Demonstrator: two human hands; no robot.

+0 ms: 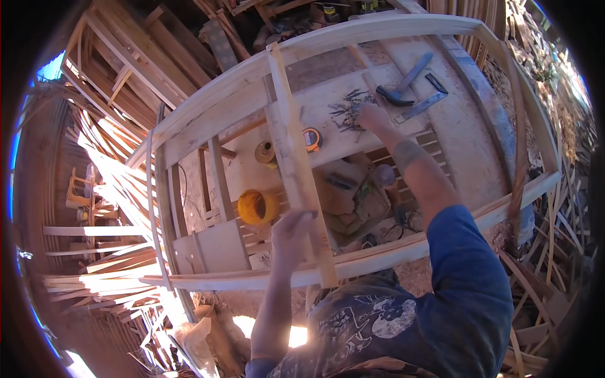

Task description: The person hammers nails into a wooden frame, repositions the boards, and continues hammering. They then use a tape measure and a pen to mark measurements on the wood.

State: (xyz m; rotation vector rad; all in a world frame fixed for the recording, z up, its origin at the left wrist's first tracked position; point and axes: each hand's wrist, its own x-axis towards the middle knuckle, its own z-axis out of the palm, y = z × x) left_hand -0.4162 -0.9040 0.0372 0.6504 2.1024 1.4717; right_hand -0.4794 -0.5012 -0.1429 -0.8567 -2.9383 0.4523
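Note:
My right hand reaches across the workbench to a loose pile of nails. Its fingers are drawn together at the pile's edge, and whatever is between them is hidden. My left hand is closed beside a wooden crosspiece of a large curved frame; a small dark tip shows at its fingers, too small to name. Just beyond the nails lie a hammer and a metal square. A tape measure rests close to the crosspiece.
Left of the crosspiece stand a yellow container and a small tin. Under the frame, a box holds mixed items, with a power tool beside it. Wood strips pile up at the left; more wood scraps lie at the right.

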